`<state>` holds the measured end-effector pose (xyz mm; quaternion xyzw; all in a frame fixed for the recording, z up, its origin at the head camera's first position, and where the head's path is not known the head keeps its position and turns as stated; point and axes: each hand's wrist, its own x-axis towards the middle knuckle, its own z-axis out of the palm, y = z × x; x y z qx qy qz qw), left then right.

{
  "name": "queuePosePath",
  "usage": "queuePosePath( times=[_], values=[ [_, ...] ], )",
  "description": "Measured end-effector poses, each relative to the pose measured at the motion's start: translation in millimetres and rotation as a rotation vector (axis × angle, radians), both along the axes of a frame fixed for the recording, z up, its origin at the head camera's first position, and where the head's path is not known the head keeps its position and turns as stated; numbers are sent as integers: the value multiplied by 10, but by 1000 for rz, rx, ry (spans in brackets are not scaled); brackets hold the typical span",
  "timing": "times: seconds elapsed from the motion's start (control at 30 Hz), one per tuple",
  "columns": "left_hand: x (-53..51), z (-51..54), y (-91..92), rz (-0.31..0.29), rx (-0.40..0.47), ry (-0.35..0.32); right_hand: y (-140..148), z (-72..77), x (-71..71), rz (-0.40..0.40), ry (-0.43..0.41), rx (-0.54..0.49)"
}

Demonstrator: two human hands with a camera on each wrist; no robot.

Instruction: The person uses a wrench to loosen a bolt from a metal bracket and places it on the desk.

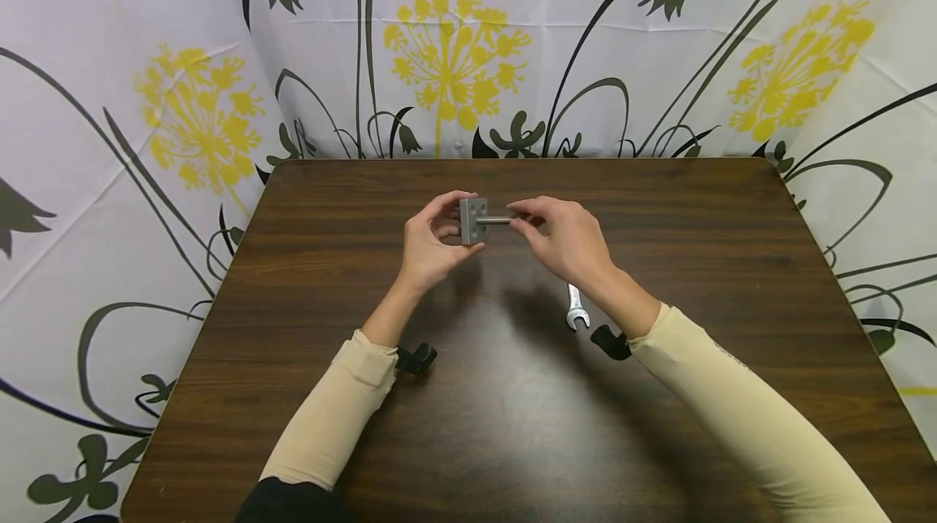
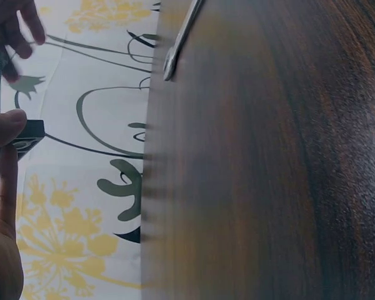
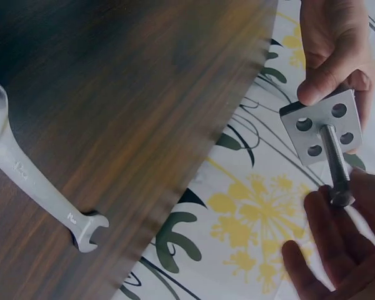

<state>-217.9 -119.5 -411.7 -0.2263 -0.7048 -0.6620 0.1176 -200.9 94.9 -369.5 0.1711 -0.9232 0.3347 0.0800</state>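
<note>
My left hand (image 1: pixel 430 245) grips a square grey metal plate (image 1: pixel 472 221) by its edges, held up above the table. In the right wrist view the plate (image 3: pixel 315 132) shows several round holes, and a threaded bolt (image 3: pixel 333 153) stands out from its middle. My right hand (image 1: pixel 573 240) is at the bolt's free end, with thumb and fingertips about it. The other fingers are spread, as the right wrist view shows. The left wrist view catches only part of the left hand (image 2: pixel 3 234) and the plate's dark edge (image 2: pixel 31 136).
A combination wrench (image 1: pixel 577 313) lies on the dark wooden table (image 1: pixel 468 425), below my right forearm. Its open end (image 3: pixel 87 234) points toward the near side. A white cloth with flower prints (image 1: pixel 329 43) hangs behind the table. Black camera mounts (image 1: pixel 417 359) sit at both wrists.
</note>
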Motion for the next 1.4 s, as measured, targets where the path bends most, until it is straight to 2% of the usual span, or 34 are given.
queuePosePath(
  times=[0.1,0.33,0.5,0.7,0.83,0.9,1.03,1.07,1.2,1.27,1.3,1.4],
  values=[
    [3,-1,-3,-5,1,-1,0,-2,2,27,14,-4],
    [-7,23,-3,7,-4,-5,-9,7,2,-42,-64,13],
    [-6,39,-5,8,0,-10,-2,11,-8,-19,-32,-6],
    [3,33,-8,-1,0,-16,-8,11,-5,-48,-81,-4],
    [5,25,-11,5,-3,-10,0,-2,-8,-23,-61,-14],
    [2,22,-11,5,-2,-5,-1,-3,-7,-34,-57,-21],
    [1,21,-15,6,-5,3,-13,0,-2,-47,-94,-4],
    [-16,-12,-20,6,-4,-1,-14,2,2,-41,-97,3],
    [-26,-33,-33,5,-3,1,-15,4,4,-17,-61,5],
    [-32,-37,-36,2,0,1,-19,6,4,-38,-57,-5],
    [-17,-6,-34,0,0,3,-23,7,2,-49,-65,-10],
    [-7,2,-36,-1,3,-12,-34,13,3,-65,-101,-4]
  ],
)
